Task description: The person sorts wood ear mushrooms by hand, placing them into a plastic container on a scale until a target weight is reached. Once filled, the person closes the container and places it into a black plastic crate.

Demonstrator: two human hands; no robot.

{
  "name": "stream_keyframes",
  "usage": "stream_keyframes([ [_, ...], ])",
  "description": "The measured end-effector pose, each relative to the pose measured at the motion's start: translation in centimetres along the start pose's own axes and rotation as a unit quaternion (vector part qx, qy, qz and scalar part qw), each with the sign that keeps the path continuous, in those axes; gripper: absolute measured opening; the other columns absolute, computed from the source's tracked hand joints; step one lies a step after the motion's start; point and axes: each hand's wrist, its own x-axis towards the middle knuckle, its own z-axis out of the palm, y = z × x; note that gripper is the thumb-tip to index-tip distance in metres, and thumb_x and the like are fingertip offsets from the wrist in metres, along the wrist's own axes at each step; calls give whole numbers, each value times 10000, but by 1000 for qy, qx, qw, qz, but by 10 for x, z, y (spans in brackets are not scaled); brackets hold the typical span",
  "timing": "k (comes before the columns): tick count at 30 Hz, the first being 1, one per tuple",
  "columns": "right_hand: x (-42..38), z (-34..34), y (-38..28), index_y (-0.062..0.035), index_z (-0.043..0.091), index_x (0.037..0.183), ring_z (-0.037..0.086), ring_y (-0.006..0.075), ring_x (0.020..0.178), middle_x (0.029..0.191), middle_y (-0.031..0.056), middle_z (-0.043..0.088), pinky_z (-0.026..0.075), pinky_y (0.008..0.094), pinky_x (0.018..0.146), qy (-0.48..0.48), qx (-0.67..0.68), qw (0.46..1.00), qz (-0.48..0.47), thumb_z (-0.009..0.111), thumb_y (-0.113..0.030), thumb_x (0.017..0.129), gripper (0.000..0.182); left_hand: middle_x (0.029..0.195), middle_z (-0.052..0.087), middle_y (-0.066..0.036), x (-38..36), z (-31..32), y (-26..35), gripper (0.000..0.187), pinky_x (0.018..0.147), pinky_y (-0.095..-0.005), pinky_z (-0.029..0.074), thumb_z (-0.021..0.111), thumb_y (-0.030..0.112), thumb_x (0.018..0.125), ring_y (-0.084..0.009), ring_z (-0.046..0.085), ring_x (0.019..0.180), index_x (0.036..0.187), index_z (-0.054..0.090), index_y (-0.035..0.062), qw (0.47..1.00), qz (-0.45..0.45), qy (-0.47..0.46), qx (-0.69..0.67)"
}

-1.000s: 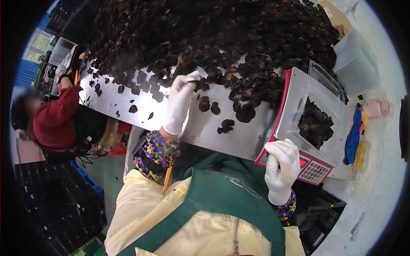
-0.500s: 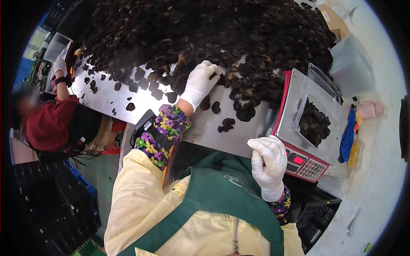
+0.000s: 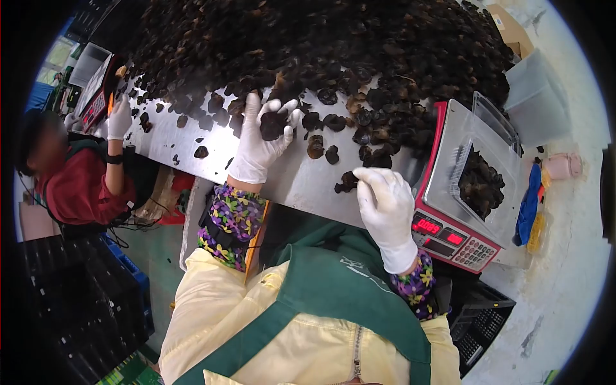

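Observation:
My left hand, in a white glove, is turned palm up over the steel table with its fingers partly curled. It holds a dark wood ear mushroom against the palm and fingers. My right hand, also gloved, is beside the table's front edge with its fingers bent together. Its fingertips are right beside a small wood ear piece; whether they touch it, or what is inside them, is hidden. A large heap of wood ear mushrooms covers the back of the table, with loose pieces in front.
To the right, a red-edged scale with lit digits carries a clear plastic box of wood ears. Behind it is a translucent bin. A blue cloth lies farther right. On the left, a person in a red top works near another scale.
My left hand has drawn back from the heap and turned palm up with a wood ear in it. My right hand has moved forward and left to the small piece. The person's arm has shifted.

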Motion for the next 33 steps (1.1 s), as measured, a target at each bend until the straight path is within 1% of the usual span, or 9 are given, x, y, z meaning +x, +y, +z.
stream_keyframes([
  [3,16,26,2,-146,707,996,631,244,877,916,38,678,473,395,835,-12,-68,998,3,694,-139,838,159,1018,685,-54,8,-7,-4,162,583,-255,529,703,214,960,-129,647,843,1090,675,121,982,47,-63,172],
  [6,24,57,7,-171,703,1000,615,234,911,900,27,664,438,398,909,-24,-142,990,3,700,-213,836,169,997,663,-37,5,19,-17,308,734,-251,521,733,53,875,-116,633,841,1177,670,58,793,265,-42,547],
  [8,29,72,5,-172,687,1017,603,232,939,908,15,664,410,425,952,-84,-222,971,21,711,-245,824,207,1069,658,-92,27,4,-24,391,829,-338,530,739,50,822,-234,650,941,1208,686,79,531,411,-101,734],
  [11,24,90,13,-180,670,1019,596,230,958,906,12,658,388,448,977,-108,-273,956,11,707,-260,823,215,1000,643,-125,36,-7,-38,319,836,-383,534,757,92,795,-328,645,971,1106,689,111,396,376,-93,833],
  [14,21,83,12,-187,664,999,598,230,950,899,16,655,389,441,977,-109,-280,954,5,698,-239,826,183,946,660,-111,34,-4,-36,293,830,-380,536,761,91,792,-321,660,943,1072,678,92,429,350,-66,830],
  [18,23,44,-2,-174,670,1014,602,238,912,897,27,655,420,406,936,-49,-182,982,11,698,-169,820,196,948,669,-106,25,12,-28,272,781,-374,546,779,205,827,-317,673,904,1066,683,119,558,393,-57,728],
  [21,23,11,-11,-154,682,1121,607,248,920,910,30,656,433,419,912,-3,-132,991,-14,721,-133,801,322,994,667,-108,24,31,-29,328,807,-386,548,787,243,822,-312,676,948,1131,704,169,472,273,-24,838],
  [28,8,-111,2,-141,693,1185,589,243,892,900,32,625,439,421,925,110,-158,980,55,753,-72,811,385,979,650,-102,53,32,-49,231,812,-411,533,765,276,811,-325,662,925,1012,746,163,353,235,-69,903],
  [33,-21,-175,51,-115,693,1193,579,261,860,892,56,625,444,404,834,208,-228,945,110,738,-60,826,374,935,635,-94,37,56,-54,174,756,-346,536,752,129,839,-237,670,859,1004,724,78,486,334,-127,798],
])
